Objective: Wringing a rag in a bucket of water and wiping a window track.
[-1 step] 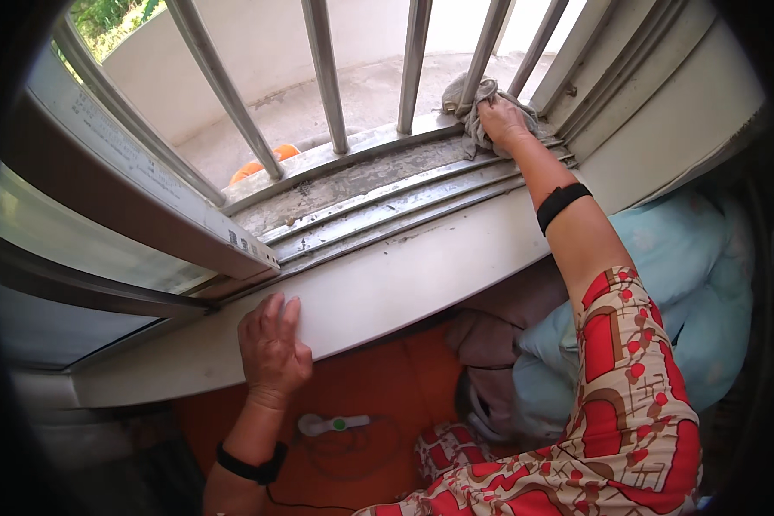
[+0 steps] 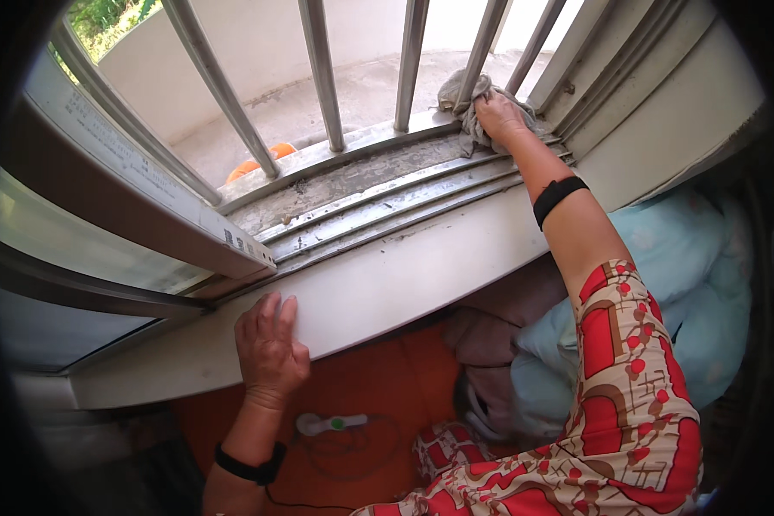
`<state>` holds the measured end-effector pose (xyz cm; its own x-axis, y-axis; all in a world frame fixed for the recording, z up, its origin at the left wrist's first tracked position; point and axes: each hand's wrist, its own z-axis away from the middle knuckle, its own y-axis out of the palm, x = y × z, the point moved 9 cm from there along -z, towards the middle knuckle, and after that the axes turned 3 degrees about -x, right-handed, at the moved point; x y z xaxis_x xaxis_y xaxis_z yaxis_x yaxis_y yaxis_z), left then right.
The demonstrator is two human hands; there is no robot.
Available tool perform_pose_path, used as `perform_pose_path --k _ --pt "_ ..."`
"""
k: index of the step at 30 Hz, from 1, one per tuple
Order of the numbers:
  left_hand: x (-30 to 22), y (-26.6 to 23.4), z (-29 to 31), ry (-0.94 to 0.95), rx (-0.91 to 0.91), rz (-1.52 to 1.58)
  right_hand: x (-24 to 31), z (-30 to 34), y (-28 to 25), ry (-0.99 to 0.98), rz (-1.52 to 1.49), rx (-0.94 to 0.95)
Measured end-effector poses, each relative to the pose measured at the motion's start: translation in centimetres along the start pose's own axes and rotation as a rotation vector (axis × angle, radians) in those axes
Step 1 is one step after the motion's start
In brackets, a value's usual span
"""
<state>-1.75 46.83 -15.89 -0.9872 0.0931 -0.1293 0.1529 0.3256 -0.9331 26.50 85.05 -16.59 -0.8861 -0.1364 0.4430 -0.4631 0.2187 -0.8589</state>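
Observation:
My right hand (image 2: 500, 118) grips a crumpled grey rag (image 2: 473, 133) at the far right end of the window frame. Part of the rag is bunched around the foot of a metal bar (image 2: 482, 60), and some hangs over the dirty ledge just inside the bars. Below it run the metal window tracks (image 2: 387, 211), marked with dark grime. My left hand (image 2: 271, 344) lies on the near edge of the white windowsill (image 2: 404, 271), its fingers stretched out and holding nothing. Both forearms wear black bands.
At the left stands a sliding window sash (image 2: 138, 172) with a dark frame. Orange objects (image 2: 262, 163) lie outside the bars. Below the sill are an orange-red surface with a white corded device (image 2: 331, 423) and, to the right, pale blue bedding (image 2: 662, 284).

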Motion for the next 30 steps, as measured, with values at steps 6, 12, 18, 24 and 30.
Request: perform_pose_path --k 6,12,18,24,30 --pt "-0.1 -0.1 -0.2 -0.001 -0.016 0.009 -0.3 -3.4 2.7 -0.092 0.298 0.203" --pt "0.0 -0.1 0.1 -0.017 -0.020 0.008 0.2 0.8 0.6 -0.054 0.183 0.181" --pt "0.2 -0.1 0.3 -0.017 -0.030 0.009 0.9 2.4 -1.7 -0.147 0.215 0.172" --pt "0.5 0.0 0.5 -0.026 -0.029 0.025 7.3 4.4 -8.8 -0.154 -0.295 -0.273" --pt "0.5 0.0 0.1 -0.027 -0.041 0.047 11.6 5.8 1.0 -0.410 0.142 0.008"
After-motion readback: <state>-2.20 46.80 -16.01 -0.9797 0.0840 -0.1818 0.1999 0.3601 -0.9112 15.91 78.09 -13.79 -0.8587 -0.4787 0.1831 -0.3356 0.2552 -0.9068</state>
